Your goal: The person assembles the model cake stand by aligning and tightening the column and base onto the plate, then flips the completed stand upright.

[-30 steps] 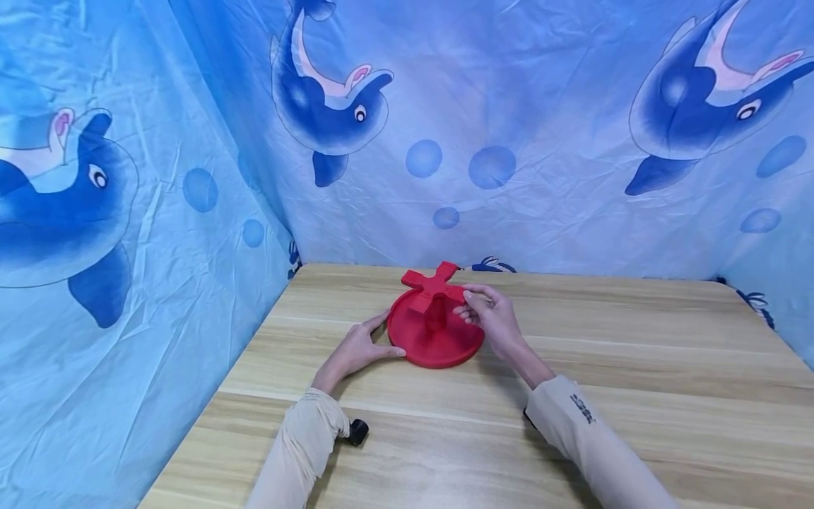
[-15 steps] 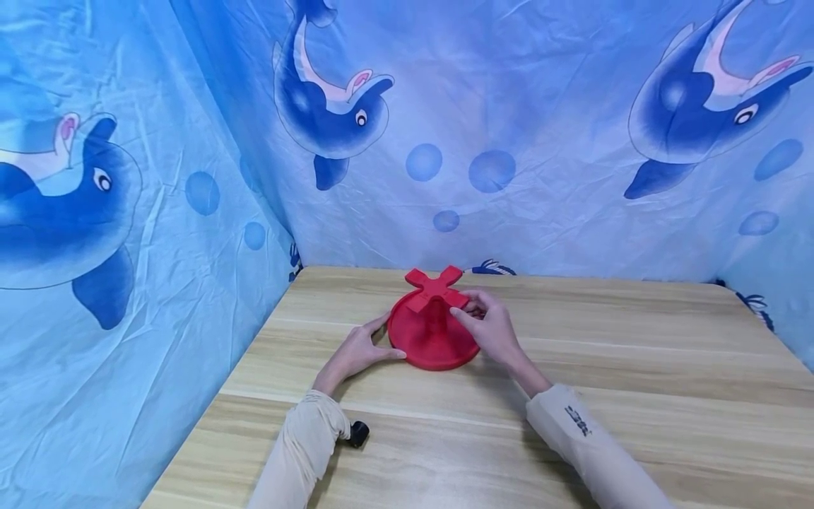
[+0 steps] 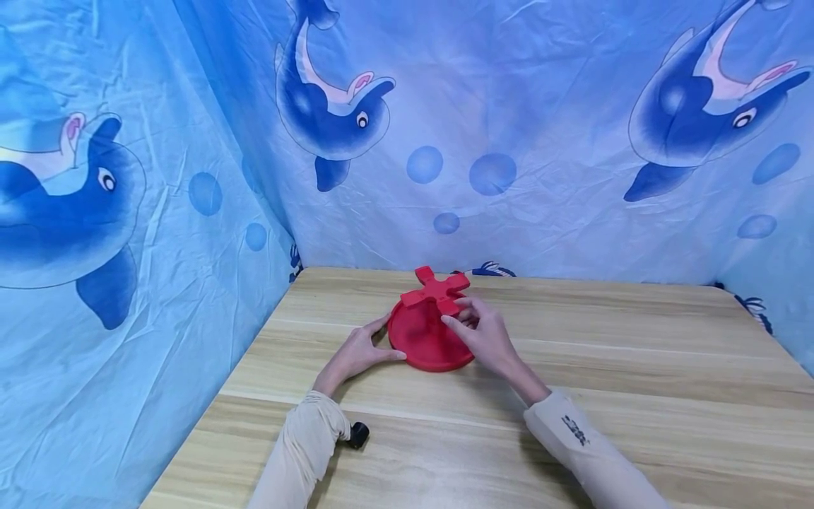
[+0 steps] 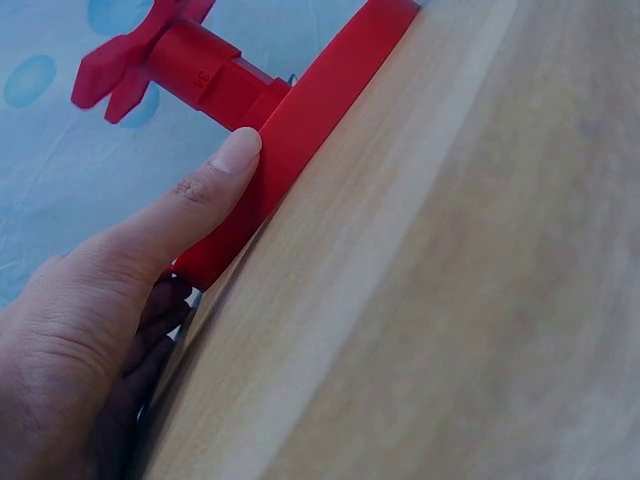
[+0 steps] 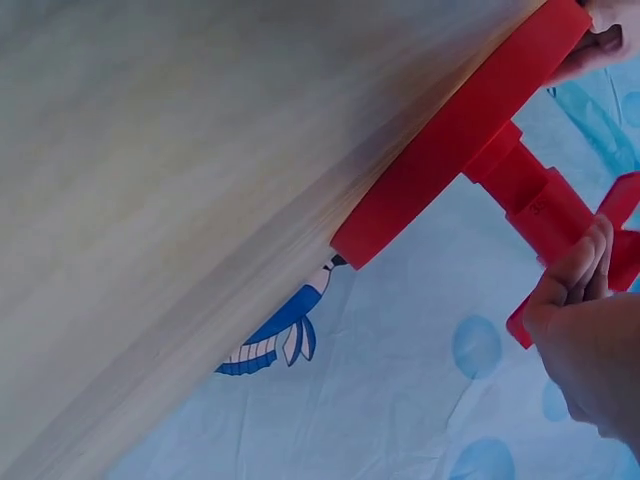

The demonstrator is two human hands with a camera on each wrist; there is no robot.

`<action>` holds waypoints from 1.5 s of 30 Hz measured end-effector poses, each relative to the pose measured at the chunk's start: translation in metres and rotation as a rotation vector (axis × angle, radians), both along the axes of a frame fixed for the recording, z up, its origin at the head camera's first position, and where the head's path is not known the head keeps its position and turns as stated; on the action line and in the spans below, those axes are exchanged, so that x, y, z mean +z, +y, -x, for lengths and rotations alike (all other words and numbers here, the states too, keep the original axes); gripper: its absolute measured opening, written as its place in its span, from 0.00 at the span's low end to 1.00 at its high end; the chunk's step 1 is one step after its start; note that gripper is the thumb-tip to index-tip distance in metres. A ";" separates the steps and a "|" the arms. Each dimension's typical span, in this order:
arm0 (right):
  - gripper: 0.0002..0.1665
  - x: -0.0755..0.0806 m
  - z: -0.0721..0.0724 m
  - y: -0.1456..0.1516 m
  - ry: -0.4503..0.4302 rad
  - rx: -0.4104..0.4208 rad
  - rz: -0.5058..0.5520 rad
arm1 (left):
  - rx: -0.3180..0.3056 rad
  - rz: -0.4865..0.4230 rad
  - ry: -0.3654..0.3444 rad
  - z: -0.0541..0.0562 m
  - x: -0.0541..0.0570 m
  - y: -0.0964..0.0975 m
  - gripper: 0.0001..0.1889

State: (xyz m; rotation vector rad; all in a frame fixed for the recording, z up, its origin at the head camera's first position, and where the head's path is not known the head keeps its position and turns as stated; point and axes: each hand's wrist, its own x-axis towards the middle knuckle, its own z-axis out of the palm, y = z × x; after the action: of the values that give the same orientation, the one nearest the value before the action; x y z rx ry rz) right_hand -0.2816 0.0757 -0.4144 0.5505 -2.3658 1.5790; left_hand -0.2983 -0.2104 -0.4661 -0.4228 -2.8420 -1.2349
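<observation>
A red round base with a raised rim lies flat on the wooden table. From its middle rises a red post, topped by a red cross-shaped handle with flared arms. My left hand grips the base at its left side, thumb on the near rim and fingers round the far side. At the right, my right hand pinches the handle's near-right arm between thumb and fingers. Small dark markings show on the post in both wrist views.
The wooden table runs up to a blue curtain printed with dolphins, behind and at the left. A small black device sits at the left sleeve's cuff.
The cross-shaped handle has turned clockwise as seen from above. My right hand has come a little nearer and leftward with its arm. The left hand and base have stayed in place.
</observation>
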 end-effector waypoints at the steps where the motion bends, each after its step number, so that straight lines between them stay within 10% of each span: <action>1: 0.22 0.000 0.000 0.000 0.001 0.008 -0.003 | 0.000 -0.002 -0.001 0.000 0.000 0.000 0.54; 13: 0.16 -0.002 0.009 0.013 0.154 -0.158 0.033 | -0.001 -0.010 -0.013 0.002 -0.004 -0.002 0.55; 20: 0.33 -0.005 0.018 0.014 0.063 -0.109 -0.103 | -0.003 -0.003 -0.011 0.002 -0.004 -0.003 0.54; 45: 0.26 -0.007 0.016 0.014 0.112 -0.084 -0.100 | 0.008 0.011 0.000 0.001 -0.003 -0.002 0.55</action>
State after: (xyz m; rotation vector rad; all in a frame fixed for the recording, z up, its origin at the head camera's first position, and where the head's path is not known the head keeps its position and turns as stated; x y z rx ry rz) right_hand -0.2974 0.0901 -0.4217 0.5372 -2.3609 1.3643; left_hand -0.2992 -0.2119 -0.4686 -0.4111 -2.8494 -1.2182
